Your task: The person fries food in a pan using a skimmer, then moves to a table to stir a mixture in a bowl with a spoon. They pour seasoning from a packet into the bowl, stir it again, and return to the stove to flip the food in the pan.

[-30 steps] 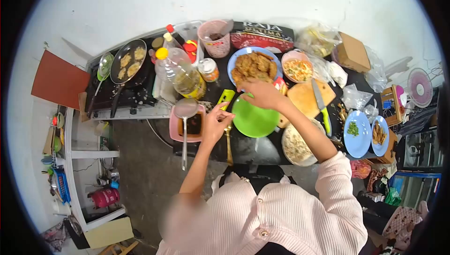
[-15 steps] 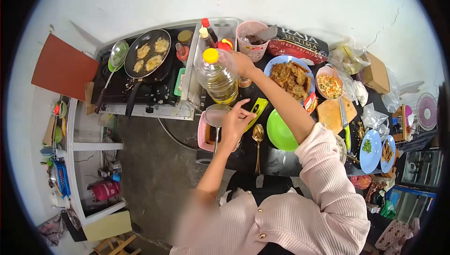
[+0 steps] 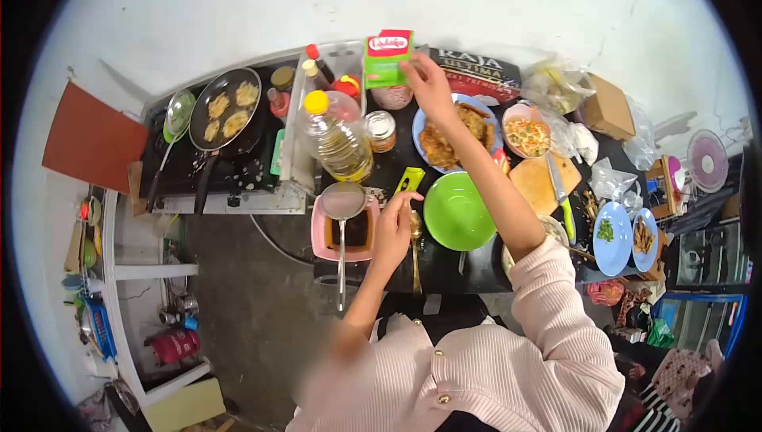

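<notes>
My right hand (image 3: 431, 86) is raised at the back of the table, its fingers pinching a green and red sachet (image 3: 387, 59) by its right edge. The sachet covers much of the pink perforated container (image 3: 392, 98). My left hand (image 3: 391, 229) holds nothing, its fingers loosely stretched out. It hovers between a pink square bowl (image 3: 318, 233) of dark liquid and a gold-coloured spoon (image 3: 416, 249). Across that bowl rests a long-handled ladle (image 3: 342, 233). Just above the left hand lies a bright green packet (image 3: 409, 181).
A large oil bottle (image 3: 337, 146) and a small lidded jar (image 3: 381, 132) stand behind the bowl. Fritters lie in a frying pan (image 3: 228, 109) at left. To the right are a green bowl (image 3: 459, 211), a blue plate of fried food (image 3: 456, 140) and a knife (image 3: 561, 194) on a cutting board.
My right hand has come up from behind the oil bottle with the sachet in it. My left hand stays low by the spoon. The view has shifted slightly.
</notes>
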The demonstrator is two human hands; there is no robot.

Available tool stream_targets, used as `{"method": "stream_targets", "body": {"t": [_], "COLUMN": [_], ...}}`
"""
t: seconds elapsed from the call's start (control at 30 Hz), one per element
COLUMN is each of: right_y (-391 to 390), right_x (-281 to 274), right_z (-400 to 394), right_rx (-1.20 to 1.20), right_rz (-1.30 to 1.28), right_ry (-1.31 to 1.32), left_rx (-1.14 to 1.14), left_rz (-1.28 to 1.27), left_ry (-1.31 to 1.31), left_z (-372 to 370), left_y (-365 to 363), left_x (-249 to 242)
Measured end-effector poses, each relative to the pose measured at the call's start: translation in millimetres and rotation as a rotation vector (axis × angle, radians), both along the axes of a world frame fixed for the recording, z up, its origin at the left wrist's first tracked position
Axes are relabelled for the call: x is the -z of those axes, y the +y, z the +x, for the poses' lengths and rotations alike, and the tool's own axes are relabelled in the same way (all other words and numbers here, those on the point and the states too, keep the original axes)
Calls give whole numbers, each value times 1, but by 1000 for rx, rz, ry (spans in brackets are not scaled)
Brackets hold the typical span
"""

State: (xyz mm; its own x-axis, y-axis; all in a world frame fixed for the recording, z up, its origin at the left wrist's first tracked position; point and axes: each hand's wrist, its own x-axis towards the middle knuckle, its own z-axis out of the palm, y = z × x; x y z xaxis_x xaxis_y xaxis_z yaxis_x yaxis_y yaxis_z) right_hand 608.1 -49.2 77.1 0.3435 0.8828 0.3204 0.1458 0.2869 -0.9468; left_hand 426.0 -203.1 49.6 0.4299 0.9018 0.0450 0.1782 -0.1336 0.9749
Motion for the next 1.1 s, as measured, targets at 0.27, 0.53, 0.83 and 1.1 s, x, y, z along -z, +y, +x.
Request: {"method": "stream_targets", "body": {"t": [0.27, 0.53, 0.83, 1.1], "right_y": [-238, -433, -478, -465], "right_x": [-31, 9, 40, 42], "right_z": [74, 140, 181, 195], "right_rx": [-40, 66, 181, 38], "right_rz": [-223, -553, -419, -514], "right_ry": [94, 99, 191, -169], "left_rx": [141, 377, 584, 550], "left_rz": [-75, 287, 118, 174], "left_ry": [-128, -154, 81, 39], "left_z": [54, 166, 227, 224], "left_y": [-60, -122, -155, -155], "left_x": [-10, -27, 1, 18]}}
